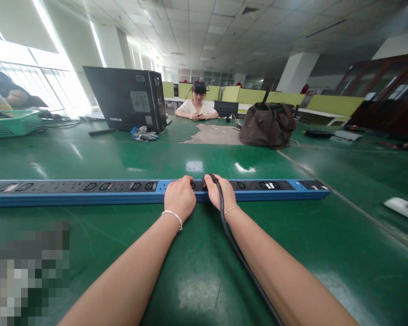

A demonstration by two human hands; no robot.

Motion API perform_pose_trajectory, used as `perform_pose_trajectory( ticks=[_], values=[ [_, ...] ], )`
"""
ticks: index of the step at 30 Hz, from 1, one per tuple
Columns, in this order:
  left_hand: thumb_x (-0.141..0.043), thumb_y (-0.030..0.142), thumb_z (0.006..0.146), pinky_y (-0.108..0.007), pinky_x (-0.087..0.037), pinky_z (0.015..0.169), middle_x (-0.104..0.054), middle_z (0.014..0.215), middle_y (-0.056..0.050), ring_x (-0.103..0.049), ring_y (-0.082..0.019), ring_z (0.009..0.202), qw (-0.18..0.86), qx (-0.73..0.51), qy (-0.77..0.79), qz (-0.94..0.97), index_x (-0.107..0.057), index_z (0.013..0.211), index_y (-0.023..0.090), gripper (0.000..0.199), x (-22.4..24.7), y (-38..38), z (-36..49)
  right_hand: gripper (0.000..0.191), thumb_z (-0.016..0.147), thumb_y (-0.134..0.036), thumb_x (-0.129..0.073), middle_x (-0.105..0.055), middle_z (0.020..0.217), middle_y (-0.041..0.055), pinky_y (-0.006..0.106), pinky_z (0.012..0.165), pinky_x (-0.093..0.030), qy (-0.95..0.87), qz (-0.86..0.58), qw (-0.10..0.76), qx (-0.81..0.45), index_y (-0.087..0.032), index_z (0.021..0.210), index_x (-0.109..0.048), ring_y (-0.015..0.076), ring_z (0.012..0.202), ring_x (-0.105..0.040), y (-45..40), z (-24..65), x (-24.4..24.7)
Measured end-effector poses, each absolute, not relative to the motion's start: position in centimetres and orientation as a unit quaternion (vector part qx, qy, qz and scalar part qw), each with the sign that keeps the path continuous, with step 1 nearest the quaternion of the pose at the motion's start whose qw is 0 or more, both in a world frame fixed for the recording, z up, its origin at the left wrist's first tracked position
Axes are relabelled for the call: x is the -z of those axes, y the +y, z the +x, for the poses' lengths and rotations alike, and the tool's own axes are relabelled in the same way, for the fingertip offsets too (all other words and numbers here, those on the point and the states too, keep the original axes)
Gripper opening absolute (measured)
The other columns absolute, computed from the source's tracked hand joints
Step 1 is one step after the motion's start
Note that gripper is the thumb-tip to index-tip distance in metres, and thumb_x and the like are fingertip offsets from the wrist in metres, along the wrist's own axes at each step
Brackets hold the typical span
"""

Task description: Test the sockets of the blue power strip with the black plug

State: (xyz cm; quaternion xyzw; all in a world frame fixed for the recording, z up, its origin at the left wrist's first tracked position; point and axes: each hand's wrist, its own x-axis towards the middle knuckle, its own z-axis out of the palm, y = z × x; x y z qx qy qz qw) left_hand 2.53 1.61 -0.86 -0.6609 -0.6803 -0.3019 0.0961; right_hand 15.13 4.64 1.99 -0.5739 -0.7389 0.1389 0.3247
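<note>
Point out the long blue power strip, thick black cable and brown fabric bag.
Long blue power strip (pixel 149 198): head view, blue front side.
Thick black cable (pixel 235 248): head view, middle stretch.
Brown fabric bag (pixel 260 127): head view, front side.

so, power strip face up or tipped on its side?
Face up: the power strip lies on the green table, sockets on top, blue side facing the camera.

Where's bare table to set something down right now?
Green tabletop is bare between the blue power strip and the brown bag, and between the strip's right end and right forearm. It's crowded by the computer case and gloves, and mid-strip, with left grip, right grip and black cable.
</note>
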Motion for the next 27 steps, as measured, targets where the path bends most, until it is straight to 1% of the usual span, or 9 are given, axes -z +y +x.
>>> perform_pose_trajectory(
  ticks=[3,6,9,13,17,21,24,27],
  values=[
    [-0.035,0.015,0.084,-0.034,-0.042,0.085,-0.069,0.092,-0.008,-0.063,-0.020,0.094,0.095,0.306,-0.681,-0.658,-0.056,0.101,0.017,0.028,0.9,1.7,2.6,0.037,0.091,-0.039,-0.034,-0.070,0.091,0.0057,0.034,0.087,-0.038,-0.740,-0.573,0.330,-0.123,-0.023,0.083,-0.067,0.0215,0.091,-0.062,4.6,14.9,-1.8],
    [-0.035,0.015,0.083,-0.034,-0.042,0.085,-0.069,0.092,-0.008,-0.063,-0.020,0.093,0.098,0.308,-0.682,-0.656,-0.057,0.099,0.017,0.027,1.0,1.7,2.7,0.035,0.091,-0.038,-0.034,-0.070,0.098,0.0069,0.040,0.095,-0.033,-0.742,-0.579,0.324,-0.093,-0.023,0.092,-0.066,0.0231,0.101,-0.059,4.3,14.3,-1.6],
    [-0.034,0.016,0.084,-0.034,-0.043,0.084,-0.069,0.091,-0.008,-0.063,-0.020,0.092,0.103,0.309,-0.682,-0.655,-0.057,0.098,0.016,0.027,1.0,1.8,2.7,0.036,0.091,-0.038,-0.035,-0.070,0.095,0.0085,0.044,0.101,-0.025,-0.749,-0.588,0.300,-0.049,-0.020,0.096,-0.065,0.0241,0.105,-0.057,4.0,13.6,-1.4],
    [-0.034,0.016,0.084,-0.034,-0.043,0.084,-0.069,0.090,-0.008,-0.063,-0.020,0.092,0.103,0.301,-0.685,-0.656,-0.057,0.099,0.016,0.027,1.0,1.8,2.7,0.040,0.092,-0.039,-0.032,-0.071,0.084,0.0102,0.046,0.105,-0.018,-0.757,-0.590,0.281,0.018,-0.017,0.093,-0.065,0.0243,0.099,-0.060,4.0,13.1,-1.2],
    [-0.034,0.017,0.084,-0.034,-0.043,0.084,-0.069,0.092,-0.008,-0.063,-0.020,0.093,0.100,0.301,-0.691,-0.650,-0.058,0.098,0.016,0.027,1.0,1.9,2.8,0.041,0.092,-0.038,-0.031,-0.071,0.078,0.0107,0.046,0.105,-0.016,-0.760,-0.585,0.278,0.054,-0.015,0.092,-0.065,0.0246,0.094,-0.062,3.9,13.1,-0.9],
    [-0.037,0.021,0.084,-0.034,-0.043,0.086,-0.069,0.092,-0.008,-0.063,-0.021,0.095,0.097,0.304,-0.691,-0.649,-0.059,0.095,0.017,0.025,0.8,1.9,2.9,0.040,0.092,-0.037,-0.032,-0.071,0.088,0.0116,0.048,0.106,-0.012,-0.756,-0.579,0.299,0.060,-0.014,0.100,-0.064,0.0260,0.101,-0.060,3.6,13.1,-0.3],
    [-0.038,0.023,0.084,-0.035,-0.043,0.086,-0.069,0.093,-0.008,-0.063,-0.021,0.095,0.098,0.302,-0.689,-0.651,-0.059,0.095,0.017,0.024,0.8,1.9,2.9,0.041,0.092,-0.037,-0.033,-0.069,0.100,0.0127,0.050,0.107,-0.011,-0.754,-0.576,0.311,0.044,-0.012,0.108,-0.062,0.0275,0.111,-0.055,3.5,13.1,0.2],
    [-0.038,0.022,0.084,-0.035,-0.043,0.087,-0.069,0.094,-0.008,-0.062,-0.021,0.096,0.100,0.302,-0.684,-0.656,-0.059,0.096,0.017,0.024,0.9,1.8,2.9,0.042,0.092,-0.037,-0.033,-0.066,0.110,0.0120,0.051,0.106,-0.013,-0.749,-0.579,0.322,0.027,-0.013,0.115,-0.059,0.0285,0.118,-0.049,3.4,13.1,0.7]
  ],
)
